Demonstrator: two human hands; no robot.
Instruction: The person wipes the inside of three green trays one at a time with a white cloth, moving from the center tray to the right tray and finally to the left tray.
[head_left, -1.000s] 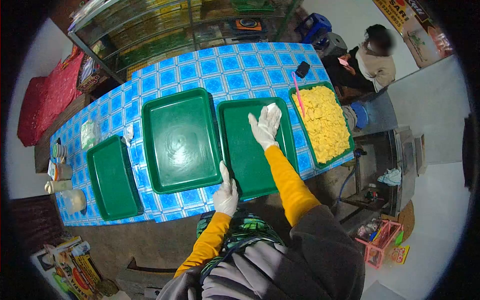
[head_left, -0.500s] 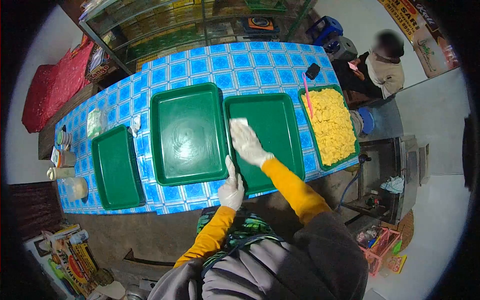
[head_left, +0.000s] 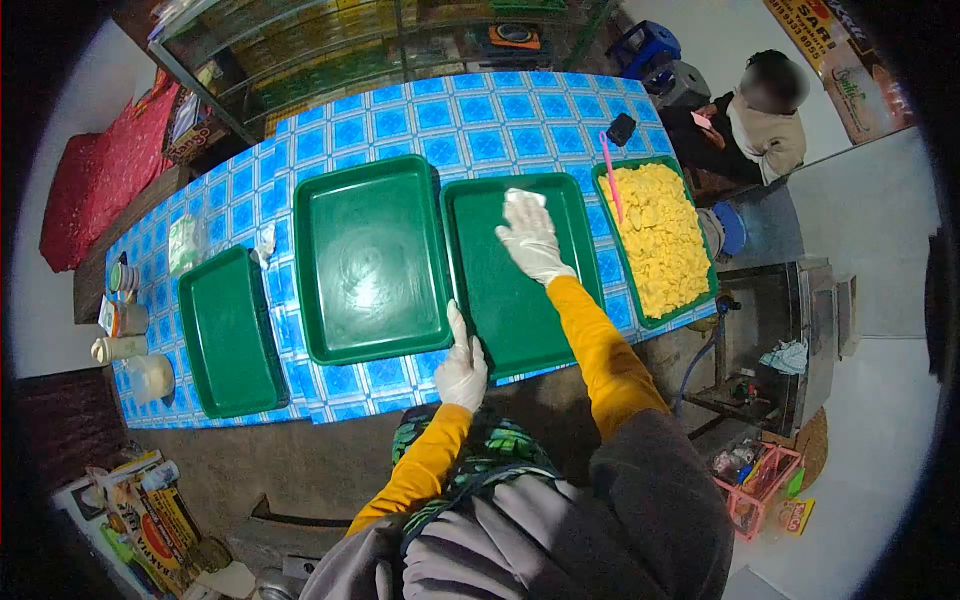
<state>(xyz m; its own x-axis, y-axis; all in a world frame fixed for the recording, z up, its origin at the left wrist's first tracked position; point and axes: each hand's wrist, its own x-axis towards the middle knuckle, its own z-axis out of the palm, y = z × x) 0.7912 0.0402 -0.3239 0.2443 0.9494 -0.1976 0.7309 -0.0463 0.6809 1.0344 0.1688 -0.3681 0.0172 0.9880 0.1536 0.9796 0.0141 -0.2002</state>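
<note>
My right hand [head_left: 530,240], in a thin white glove, lies over a folded white tissue [head_left: 525,196] and presses it onto the floor of a green tray [head_left: 520,310], near its far side. The tissue pokes out beyond my fingertips. My left hand [head_left: 462,375], gloved too, is at the near left corner of that same tray, gripping its rim; one finger points up along the rim. Just left of it stands a larger green tray [head_left: 370,255] with nothing in it, its right edge close beside my left hand.
A third green tray [head_left: 232,335] lies at the left, near jars [head_left: 150,378] and a plastic packet [head_left: 186,243]. At the right, a tray holds yellow dough-like pieces [head_left: 660,240] and a pink stick [head_left: 612,180]. Beyond the table's right end sits a person [head_left: 765,130].
My right hand has slid the tissue from the tray's left side toward its far middle, up and to the right. My left hand stays at the tray's corner.
</note>
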